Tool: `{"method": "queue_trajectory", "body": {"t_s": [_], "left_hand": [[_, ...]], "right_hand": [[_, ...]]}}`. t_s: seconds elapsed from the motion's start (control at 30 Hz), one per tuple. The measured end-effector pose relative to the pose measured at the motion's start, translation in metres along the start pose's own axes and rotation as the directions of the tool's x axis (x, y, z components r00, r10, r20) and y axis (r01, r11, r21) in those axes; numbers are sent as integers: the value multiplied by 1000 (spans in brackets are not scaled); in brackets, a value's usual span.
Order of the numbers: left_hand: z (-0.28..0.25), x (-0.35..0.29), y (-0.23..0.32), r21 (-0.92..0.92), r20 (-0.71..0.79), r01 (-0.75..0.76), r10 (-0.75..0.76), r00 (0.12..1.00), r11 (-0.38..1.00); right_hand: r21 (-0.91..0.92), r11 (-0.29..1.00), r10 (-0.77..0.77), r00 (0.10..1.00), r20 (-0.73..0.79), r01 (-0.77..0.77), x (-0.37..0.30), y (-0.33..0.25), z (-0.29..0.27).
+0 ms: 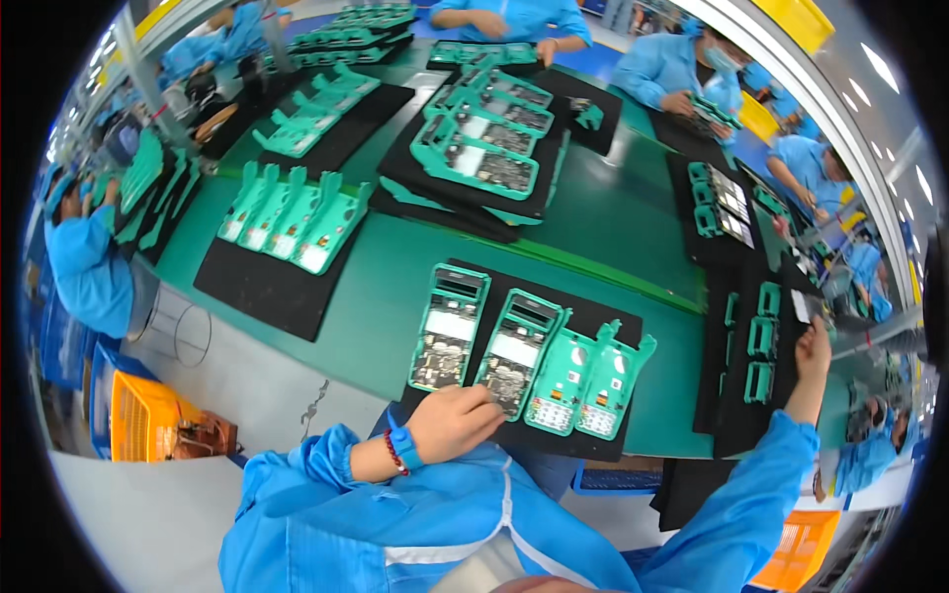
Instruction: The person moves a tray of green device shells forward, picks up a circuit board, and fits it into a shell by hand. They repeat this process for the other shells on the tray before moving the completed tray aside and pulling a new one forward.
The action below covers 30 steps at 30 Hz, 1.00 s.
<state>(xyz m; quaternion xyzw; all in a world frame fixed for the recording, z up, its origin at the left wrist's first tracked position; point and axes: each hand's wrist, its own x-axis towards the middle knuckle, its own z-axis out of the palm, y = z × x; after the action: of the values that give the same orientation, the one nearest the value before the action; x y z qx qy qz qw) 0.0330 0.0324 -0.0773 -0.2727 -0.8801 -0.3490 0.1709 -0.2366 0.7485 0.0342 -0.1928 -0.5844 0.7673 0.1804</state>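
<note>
My left hand [457, 425] has its fingers curled against the lower end of a green device housing [542, 334] fitted with a dark circuit board and a white panel; its thumb is hidden. Just left of it lies a similar filled housing [435, 351]. To the right are two green housings [560, 381] without that dark board, showing white keypad areas at their near ends. They lie on a black foam mat [633, 395]. Far to the right, my right hand [814, 352] pinches a circuit board [817, 308] with a white panel, above another black mat.
Green housings [297, 222] lie on a mat at left; stacked filled housings [494, 148] stand ahead. Green frames [761, 336] lie near my right hand. A raised green strip [593, 262] crosses the table [366, 287]. Co-workers in blue sit around; an orange crate [148, 415] stands lower left.
</note>
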Motion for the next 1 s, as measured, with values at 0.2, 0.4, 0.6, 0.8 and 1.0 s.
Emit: {"method": "queue_trajectory", "body": {"t_s": [0.2,0.4,0.6,0.8,1.0], "left_hand": [[-17,25,32,-399,-111,270,-339,934,876],[-17,52,43,-911,249,365,-448,859,194],[-7,39,30,-936,279,351,-533,799,37],[-24,19,19,-876,421,483,-472,774,11],[-17,16,33,-876,413,482,-463,784,36]], "right_hand": [[-24,888,-456,886,83,460,-241,59,219],[-418,533,-346,641,685,735,-426,166,253],[-279,753,4,420,908,596,-479,167,292],[-208,677,-422,604,676,706,-456,147,293],[-177,876,-148,600,786,448,-459,164,302]]}}
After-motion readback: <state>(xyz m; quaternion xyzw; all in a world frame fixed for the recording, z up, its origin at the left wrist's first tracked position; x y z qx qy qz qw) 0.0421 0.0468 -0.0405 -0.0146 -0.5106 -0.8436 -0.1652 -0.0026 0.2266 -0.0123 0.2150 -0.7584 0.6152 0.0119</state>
